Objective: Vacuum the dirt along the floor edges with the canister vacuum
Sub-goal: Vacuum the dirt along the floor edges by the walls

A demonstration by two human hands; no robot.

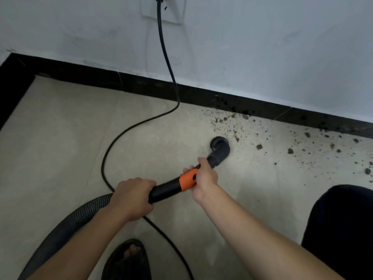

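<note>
Both forearms reach up from the bottom edge. The right hand (204, 175) curls around the wand's orange collar (188, 180); the left hand (134, 197) grips the black wand (165, 189) beside the ribbed hose (66, 223). The nozzle (220, 147) sits at centre, near the dirt (260, 146) along the black baseboard (201, 96) at right.

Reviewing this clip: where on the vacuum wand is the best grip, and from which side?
Grip the rigid black tube from above, one hand at the orange collar, one near the hose joint. That stretch is straight and stiff, so it steers the bent nozzle; the ribbed hose would likely flex. The left hand and right hand hold there.
</note>
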